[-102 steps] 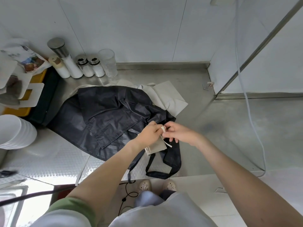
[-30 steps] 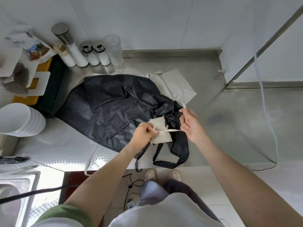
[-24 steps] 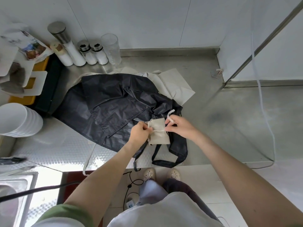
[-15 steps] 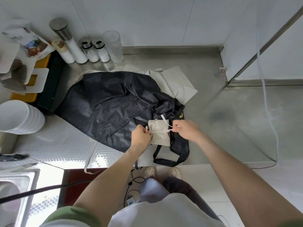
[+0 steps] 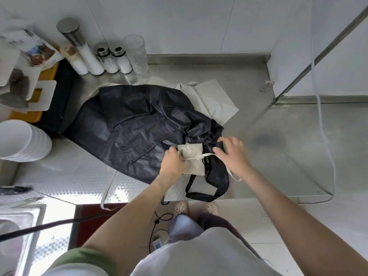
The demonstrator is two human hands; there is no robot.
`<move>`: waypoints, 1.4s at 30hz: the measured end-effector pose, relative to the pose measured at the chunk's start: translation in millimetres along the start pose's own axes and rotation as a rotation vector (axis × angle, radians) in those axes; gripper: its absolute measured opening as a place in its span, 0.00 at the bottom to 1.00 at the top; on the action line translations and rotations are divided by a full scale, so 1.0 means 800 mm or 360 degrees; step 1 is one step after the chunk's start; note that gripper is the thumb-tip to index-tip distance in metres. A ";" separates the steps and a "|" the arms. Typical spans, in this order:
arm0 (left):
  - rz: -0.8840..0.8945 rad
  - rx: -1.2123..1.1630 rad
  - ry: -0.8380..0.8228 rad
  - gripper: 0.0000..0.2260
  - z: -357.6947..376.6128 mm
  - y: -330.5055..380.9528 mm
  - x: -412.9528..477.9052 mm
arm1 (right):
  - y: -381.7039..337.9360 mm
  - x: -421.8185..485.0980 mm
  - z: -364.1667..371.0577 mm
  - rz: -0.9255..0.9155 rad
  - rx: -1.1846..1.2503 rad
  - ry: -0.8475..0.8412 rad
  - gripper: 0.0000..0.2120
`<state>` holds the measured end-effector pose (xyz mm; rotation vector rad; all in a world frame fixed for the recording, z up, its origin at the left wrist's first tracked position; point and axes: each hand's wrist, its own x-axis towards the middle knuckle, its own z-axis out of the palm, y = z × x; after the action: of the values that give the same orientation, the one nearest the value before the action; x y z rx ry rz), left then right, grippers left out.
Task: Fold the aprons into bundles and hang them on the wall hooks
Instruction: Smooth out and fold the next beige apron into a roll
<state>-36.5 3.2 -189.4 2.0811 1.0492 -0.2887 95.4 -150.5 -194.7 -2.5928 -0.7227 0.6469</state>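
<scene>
A small beige apron bundle [image 5: 192, 158] lies on the black apron [image 5: 139, 124], which is spread over the steel counter [image 5: 278, 156]. A beige strap [image 5: 207, 155] is wrapped across the bundle and trails right, down past my right wrist. My left hand [image 5: 172, 163] grips the bundle's left edge where the strap crosses it. Just right of the bundle hovers my right hand [image 5: 233, 154], blurred, with its fingers spread; the strap runs beneath its palm. Another beige apron [image 5: 212, 99] sticks out from under the black one at the back.
Several shakers [image 5: 103, 58] and a clear glass [image 5: 136, 53] stand along the back wall. Stacked white bowls [image 5: 22, 140] sit at the left, a sink [image 5: 18, 236] at the lower left. A white cable [image 5: 322, 124] hangs at the right. The black apron's loop [image 5: 201, 194] overhangs the counter's front edge.
My right hand had the strap pinched and pulled taut to the right; now its fingers are spread and the strap hangs slack. My left hand stays on the bundle.
</scene>
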 end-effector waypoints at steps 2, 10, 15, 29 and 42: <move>-0.0007 0.0055 -0.0029 0.14 -0.001 0.003 0.001 | -0.024 -0.002 0.015 -0.0195 -0.0064 -0.0213 0.20; -0.0177 -0.0190 0.0084 0.04 -0.007 -0.003 -0.002 | -0.022 -0.010 0.028 -0.0208 -0.0200 -0.0425 0.12; -0.0398 -0.0254 0.0025 0.05 -0.003 -0.002 0.007 | -0.014 -0.011 0.024 -0.0122 -0.0237 -0.0481 0.17; 0.0574 -0.0615 -0.0435 0.03 -0.057 0.032 -0.010 | -0.039 -0.003 0.003 0.0024 0.1886 -0.0430 0.14; 0.0634 -0.0900 -0.0281 0.08 -0.041 0.019 -0.001 | -0.045 -0.018 0.031 0.0037 0.1506 -0.0437 0.11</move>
<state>-29.5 20.9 -158.4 1.6598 0.5115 0.0281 57.5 -124.1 -193.8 -1.6586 -0.3221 1.0490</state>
